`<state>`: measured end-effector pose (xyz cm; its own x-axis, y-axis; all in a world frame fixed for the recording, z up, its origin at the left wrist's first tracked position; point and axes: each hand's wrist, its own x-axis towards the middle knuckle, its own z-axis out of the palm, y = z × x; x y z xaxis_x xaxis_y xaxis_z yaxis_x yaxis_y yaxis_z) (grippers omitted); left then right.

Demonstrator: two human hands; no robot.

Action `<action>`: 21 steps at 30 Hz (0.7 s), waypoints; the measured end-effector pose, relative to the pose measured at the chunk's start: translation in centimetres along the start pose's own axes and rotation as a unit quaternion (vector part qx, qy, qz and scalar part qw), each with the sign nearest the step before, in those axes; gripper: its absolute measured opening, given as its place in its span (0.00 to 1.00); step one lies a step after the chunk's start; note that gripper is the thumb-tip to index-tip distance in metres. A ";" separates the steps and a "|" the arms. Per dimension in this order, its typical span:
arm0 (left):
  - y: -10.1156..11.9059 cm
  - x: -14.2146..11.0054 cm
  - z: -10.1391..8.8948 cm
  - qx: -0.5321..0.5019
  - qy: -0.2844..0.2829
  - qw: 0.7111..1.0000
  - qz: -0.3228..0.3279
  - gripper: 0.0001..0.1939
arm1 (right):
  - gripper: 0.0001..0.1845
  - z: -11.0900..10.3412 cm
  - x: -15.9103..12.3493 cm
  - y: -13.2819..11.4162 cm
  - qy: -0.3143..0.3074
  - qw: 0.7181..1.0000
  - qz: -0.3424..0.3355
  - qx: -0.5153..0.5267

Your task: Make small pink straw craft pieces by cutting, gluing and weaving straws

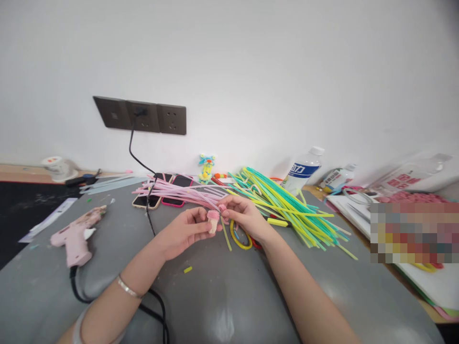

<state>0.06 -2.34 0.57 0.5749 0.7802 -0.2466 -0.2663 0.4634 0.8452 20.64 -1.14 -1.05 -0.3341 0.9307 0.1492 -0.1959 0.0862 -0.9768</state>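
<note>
My left hand pinches a small fuzzy pink-and-cream piece between thumb and fingers, pink at the top and cream below. Close beside it, my right hand has its fingertips closed on a smaller pink fuzzy piece. Whether the two pieces touch is hard to make out. Just behind the hands lies a bunch of pink pipe cleaners. Scissors with a yellow handle loop rest partly under my right wrist.
A pink glue gun lies at left, its black cord crossing the table. Yellow and green pipe cleaners spread at right. Phones, a small figure and a bottle stand or lie near the wall.
</note>
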 end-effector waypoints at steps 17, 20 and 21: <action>-0.5 0.1 0.1 0.040 0.043 0.997 0.052 0.21 | 0.11 1.7 0.0 -0.3 0.011 0.999 -0.033 -0.008; -0.5 0.1 0.3 0.046 0.047 0.996 0.062 0.21 | 0.11 1.8 0.0 -0.4 0.002 1.000 -0.021 0.001; -0.5 0.1 0.3 0.046 0.048 0.996 0.061 0.22 | 0.11 1.8 0.0 -0.5 0.005 1.000 -0.017 0.003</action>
<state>0.55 -2.62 0.24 0.4659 0.8663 -0.1803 -0.2542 0.3262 0.9105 19.04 -1.82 -0.31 -0.3187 0.9303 0.1814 -0.2133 0.1161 -0.9701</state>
